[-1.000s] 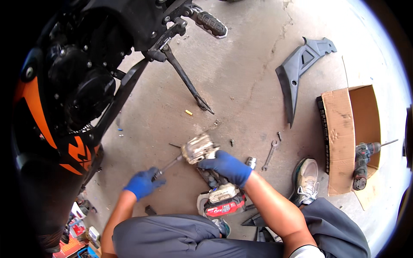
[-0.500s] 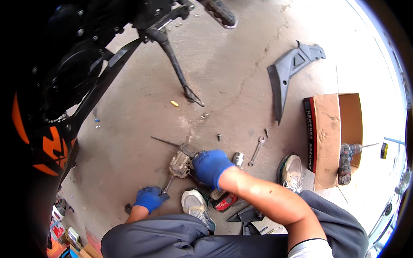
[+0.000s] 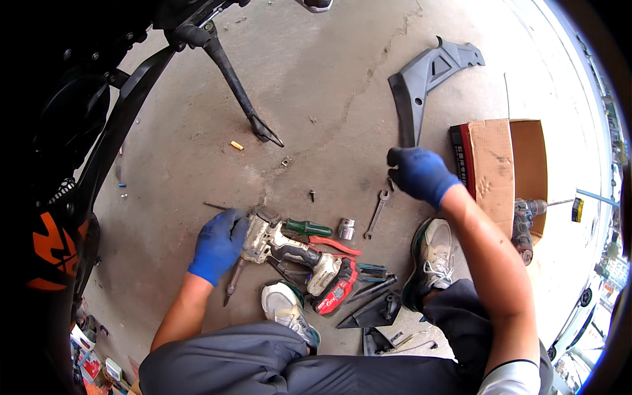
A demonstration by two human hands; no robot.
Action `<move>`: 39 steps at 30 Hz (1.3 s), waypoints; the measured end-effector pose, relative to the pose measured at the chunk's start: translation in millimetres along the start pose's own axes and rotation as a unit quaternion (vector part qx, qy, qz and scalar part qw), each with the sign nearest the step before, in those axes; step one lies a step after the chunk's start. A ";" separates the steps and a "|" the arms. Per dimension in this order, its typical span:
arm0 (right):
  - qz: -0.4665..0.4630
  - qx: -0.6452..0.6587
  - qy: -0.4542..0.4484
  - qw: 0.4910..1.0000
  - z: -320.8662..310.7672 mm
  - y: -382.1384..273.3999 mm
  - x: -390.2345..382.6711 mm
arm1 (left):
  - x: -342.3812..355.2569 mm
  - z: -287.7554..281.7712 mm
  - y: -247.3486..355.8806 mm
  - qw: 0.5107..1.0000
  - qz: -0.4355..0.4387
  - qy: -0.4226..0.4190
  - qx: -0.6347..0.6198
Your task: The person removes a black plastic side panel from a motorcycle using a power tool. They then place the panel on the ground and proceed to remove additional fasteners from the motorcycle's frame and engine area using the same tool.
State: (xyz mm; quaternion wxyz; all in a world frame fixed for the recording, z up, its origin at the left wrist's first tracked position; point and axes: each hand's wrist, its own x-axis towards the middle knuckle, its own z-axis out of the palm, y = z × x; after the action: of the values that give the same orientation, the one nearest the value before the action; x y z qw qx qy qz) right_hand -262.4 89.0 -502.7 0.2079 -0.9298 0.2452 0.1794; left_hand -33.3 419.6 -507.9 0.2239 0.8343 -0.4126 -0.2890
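A cordless impact driver (image 3: 263,242) with a red battery lies on the floor by my left shoe, its long bit angled down-left. My left hand (image 3: 220,243), in a blue glove, is beside the driver's head with fingers curled together; whatever they hold is hidden. My right hand (image 3: 424,176), gloved too, is out in front, fingers bent but apart. It is just above a small dark bolt (image 3: 391,185) and covers the low tip of a grey plastic panel (image 3: 421,85). A combination wrench (image 3: 377,214) lies close by.
Around the driver lie a green-handled screwdriver (image 3: 308,228), red-handled pliers (image 3: 334,245), a metal socket (image 3: 347,228) and black plastic parts (image 3: 372,311). A cardboard box (image 3: 494,171) with a drill (image 3: 523,230) is at right. A motorcycle kickstand (image 3: 227,76) stands at upper left.
My right hand has left the driver and moved up and right toward the bolt. The left hand has shifted from the bit up to the driver's head. The view has shifted slightly.
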 end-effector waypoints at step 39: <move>0.268 0.005 0.012 0.963 -112.2 269.3 -76.3 | 89.5 -61.9 117.7 0.987 0.066 -0.130 0.068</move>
State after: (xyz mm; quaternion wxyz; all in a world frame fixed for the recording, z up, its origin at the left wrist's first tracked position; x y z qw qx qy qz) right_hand -441.5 -148.8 -454.6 0.1536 -0.8312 0.4885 0.2165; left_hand -13.7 289.0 -417.1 0.1296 0.7742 -0.5108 -0.3505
